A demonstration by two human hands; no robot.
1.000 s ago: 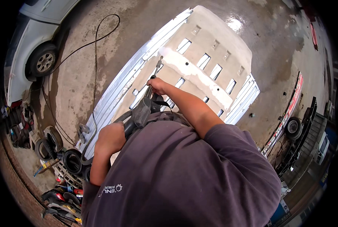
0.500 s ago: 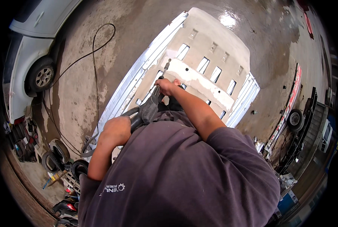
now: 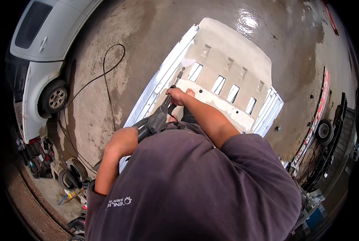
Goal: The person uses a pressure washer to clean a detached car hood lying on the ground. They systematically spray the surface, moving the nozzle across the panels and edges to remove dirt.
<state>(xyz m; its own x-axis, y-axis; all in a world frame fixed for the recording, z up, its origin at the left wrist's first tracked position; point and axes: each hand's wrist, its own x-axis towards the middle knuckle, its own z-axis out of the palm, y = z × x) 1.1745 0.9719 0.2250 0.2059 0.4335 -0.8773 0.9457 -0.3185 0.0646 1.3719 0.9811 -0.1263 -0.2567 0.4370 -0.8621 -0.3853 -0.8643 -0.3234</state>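
Observation:
My right hand [image 3: 176, 96] is closed around the lance of a dark pressure washer gun [image 3: 158, 118], well ahead of my body. At the gun's rear, my left hand [image 3: 122, 141] is wrapped round the handle, its fingers mostly hidden. The nozzle [image 3: 183, 69] points away from me, and a pale spray [image 3: 188, 62] fans out just past it over the panel. Below lies a big beige slotted panel [image 3: 237, 62] with a whiter band [image 3: 215, 100] across it. One bare foot [image 3: 190, 92] shows beside that band.
White ribbed metal [image 3: 153, 86] lies along the panel's sides. A looped black hose [image 3: 105, 73] runs over the wet concrete floor [image 3: 147, 32]. At left stands a white vehicle [image 3: 53, 52] with old tyres [image 3: 77, 169] nearby. Long bumper-like parts [image 3: 314, 116] and a small wheel [image 3: 324, 131] are at right.
The nozzle has advanced over the panel, from short of the row of slots to level with the leftmost one. The spray shows more plainly. My view has shifted; both hands keep their grip.

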